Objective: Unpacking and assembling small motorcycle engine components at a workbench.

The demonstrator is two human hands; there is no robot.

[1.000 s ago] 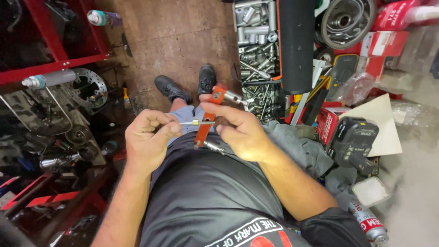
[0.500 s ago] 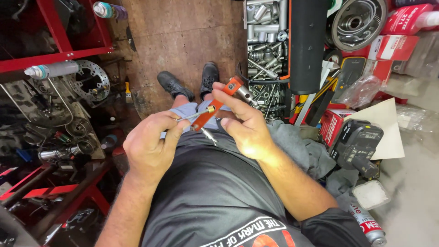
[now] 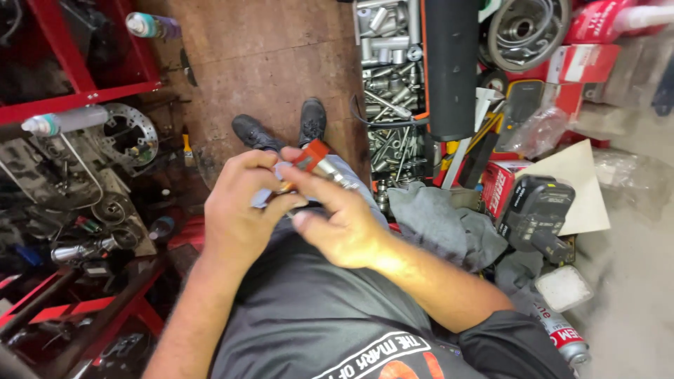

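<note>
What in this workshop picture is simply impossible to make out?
Head view only:
- The orange-handled tool: its lower end is hidden behind the left hand and right hand.
- What the fingers pinch: covered by both hands.
- The spray can: cut off by the bottom edge.
- The parts in the tray: too small and jumbled to tell apart.

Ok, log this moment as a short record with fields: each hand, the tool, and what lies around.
left hand: closed around the lower part of the tool, over the lap
right hand: fingers pinch the tool's upper part
tool: small, orange and silver, orange end up, tilted; its lower end is hidden by the hands
cloth: pale bit showing between the hands
tray of sockets: on the floor, ahead and to the right
brake disc: to the left, by the red frame
grey rag: right of the lap
shoes: dark, on the wooden floor
</note>
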